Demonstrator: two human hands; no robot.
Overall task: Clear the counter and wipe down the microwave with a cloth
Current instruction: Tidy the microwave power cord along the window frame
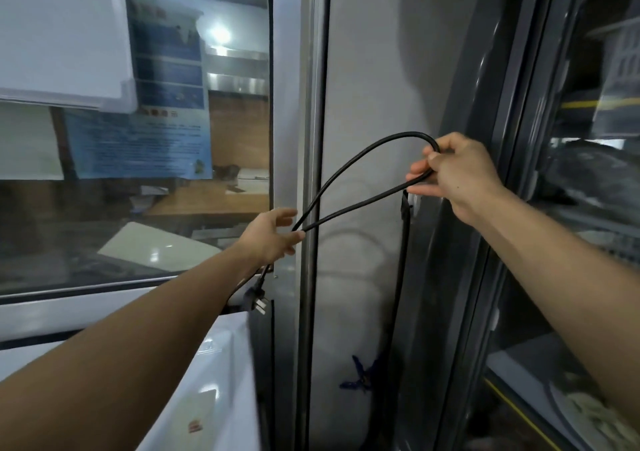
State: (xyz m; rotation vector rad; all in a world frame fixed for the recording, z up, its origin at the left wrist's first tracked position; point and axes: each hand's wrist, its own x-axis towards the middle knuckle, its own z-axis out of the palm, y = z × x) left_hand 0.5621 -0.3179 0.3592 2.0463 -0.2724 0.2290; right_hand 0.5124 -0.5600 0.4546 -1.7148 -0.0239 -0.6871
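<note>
Microwave top [207, 374], white, sits nearest me under my left forearm. Just below my left hand [273, 234] the plug [255, 298] dangles free. My left thumb and fingertips pinch two strands of the black power cord [349, 173] where they cross. From there the loop runs up and right to my right hand [457, 173], whose fingers curl round its bend. Cord's long axis lies diagonally between my hands, before the grey wall panel [374, 69].

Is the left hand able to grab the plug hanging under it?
Probably yes. The plug dangles just below the left hand, nothing between them, but that hand already pinches the black cord, so it would have to let go or slide down.
</note>
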